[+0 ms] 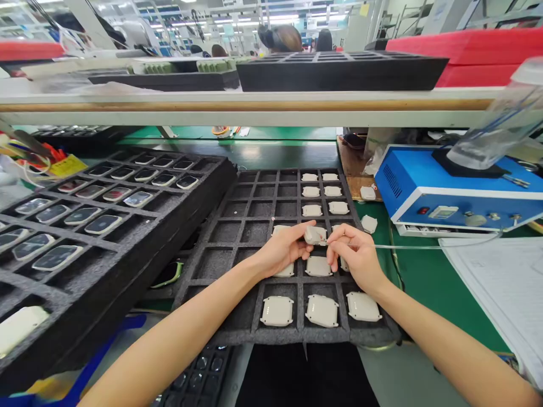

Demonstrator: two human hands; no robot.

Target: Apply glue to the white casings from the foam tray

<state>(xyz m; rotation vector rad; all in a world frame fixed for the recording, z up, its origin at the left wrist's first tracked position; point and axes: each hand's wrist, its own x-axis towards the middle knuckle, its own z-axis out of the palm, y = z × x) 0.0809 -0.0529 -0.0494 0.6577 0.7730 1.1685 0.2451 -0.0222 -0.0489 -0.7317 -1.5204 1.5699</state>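
My left hand (280,249) is closed on a small off-white watch case (314,235), raised above a black foam tray (297,338). Close beside it, the fingers of my right hand (355,251) pinch a slim tool at the end of a clear thin tube (407,247). Its tip meets the right edge of the watch case; the fingers hide most of the tool. Several similar cases, such as one at the front (278,311), lie in the tray's right-hand compartments. Both hands partly cover the cases beneath them.
On the left, a thicker foam tray (182,226) holds several watch faces. A blue control box (424,181) stands at right, bearing a clear cup (487,124). Loose cases (369,224) lie right of the tray, near paper sheets (500,288). A shelf (212,117) crosses the back.
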